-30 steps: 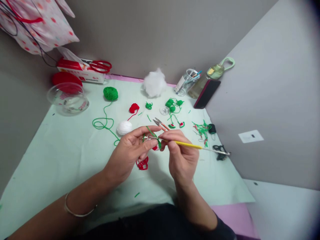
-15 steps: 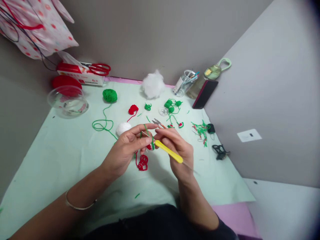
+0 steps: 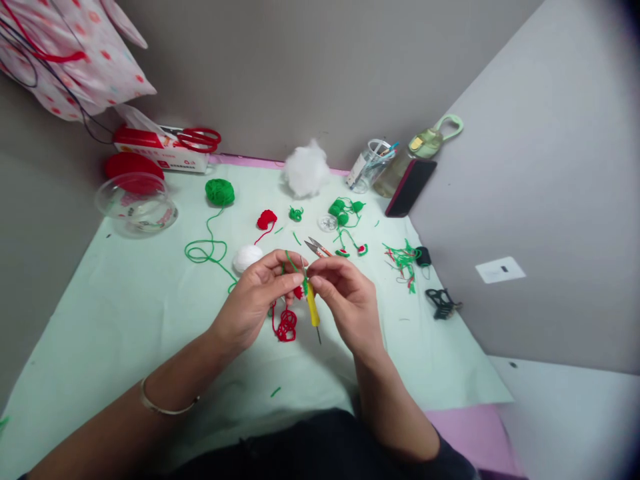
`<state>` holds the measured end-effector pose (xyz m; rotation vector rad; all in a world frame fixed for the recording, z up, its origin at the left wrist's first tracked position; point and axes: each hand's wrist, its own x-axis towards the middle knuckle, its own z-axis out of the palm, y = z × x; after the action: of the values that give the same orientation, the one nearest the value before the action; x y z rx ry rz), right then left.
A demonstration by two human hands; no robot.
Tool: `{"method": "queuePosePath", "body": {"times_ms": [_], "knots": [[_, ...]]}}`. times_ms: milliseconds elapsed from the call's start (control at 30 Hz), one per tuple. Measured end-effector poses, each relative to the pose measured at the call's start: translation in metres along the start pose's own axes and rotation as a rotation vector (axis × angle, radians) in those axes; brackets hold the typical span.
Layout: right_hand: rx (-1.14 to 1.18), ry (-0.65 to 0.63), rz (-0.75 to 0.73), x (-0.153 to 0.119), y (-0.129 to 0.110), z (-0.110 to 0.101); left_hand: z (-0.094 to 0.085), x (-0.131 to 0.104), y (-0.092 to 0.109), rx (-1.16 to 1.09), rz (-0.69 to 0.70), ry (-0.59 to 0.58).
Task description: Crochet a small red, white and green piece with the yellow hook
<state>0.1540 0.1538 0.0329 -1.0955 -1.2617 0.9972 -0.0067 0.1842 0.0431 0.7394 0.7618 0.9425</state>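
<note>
Between my two hands is a small red and green crochet piece (image 3: 299, 292), partly covered by fingers. My left hand (image 3: 255, 293) pinches it, with green yarn looped over the index finger. My right hand (image 3: 349, 297) is closed on a crochet hook (image 3: 313, 305) with a yellow handle, whose lower end points down. A strand runs from the left hand side toward a green yarn ball (image 3: 220, 192). Red yarn (image 3: 287, 325) lies loosely coiled below the hands. Small scissors (image 3: 316, 247) lie just beyond the fingertips, and a white ball (image 3: 247, 257) sits behind my left hand.
White stuffing (image 3: 307, 169), a cup of tools (image 3: 370, 167), a bottle (image 3: 425, 145) and a phone (image 3: 411, 188) stand at the back. Green pieces (image 3: 342, 212) and yarn scraps (image 3: 404, 261) lie right of centre. A clear bowl (image 3: 136, 203) and tissue box (image 3: 173, 157) are left.
The yellow hook has swung from slanting rightward to nearly upright, pointing down. My right hand has turned and shifted slightly left, its fingertips now close to the crochet piece.
</note>
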Motion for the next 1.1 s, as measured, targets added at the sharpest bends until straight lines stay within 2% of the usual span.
{"method": "queuePosePath", "body": {"times_ms": [100,267,400,500,733,1000,1100], "knots": [[0.14,-0.02,0.116,0.002,0.0,0.0,-0.001,0.0,-0.002,0.031,0.016,0.007],[0.242,0.033,0.228,0.002,0.002,0.002,-0.008,0.003,-0.008,0.179,0.104,0.012],[0.299,0.059,0.238,0.002,0.002,0.004,-0.013,0.005,-0.005,0.49,0.291,0.117],[0.286,0.088,0.213,0.002,0.0,0.005,-0.012,0.005,0.0,0.624,0.299,0.169],[0.264,0.118,0.165,0.0,-0.003,0.006,-0.008,0.001,0.001,0.566,0.163,0.021],[0.176,0.174,0.13,-0.001,-0.004,0.009,-0.008,0.004,-0.004,0.374,0.089,-0.067],[0.137,0.179,0.1,-0.002,-0.003,0.01,-0.008,0.002,-0.005,0.337,0.094,-0.047]]}}
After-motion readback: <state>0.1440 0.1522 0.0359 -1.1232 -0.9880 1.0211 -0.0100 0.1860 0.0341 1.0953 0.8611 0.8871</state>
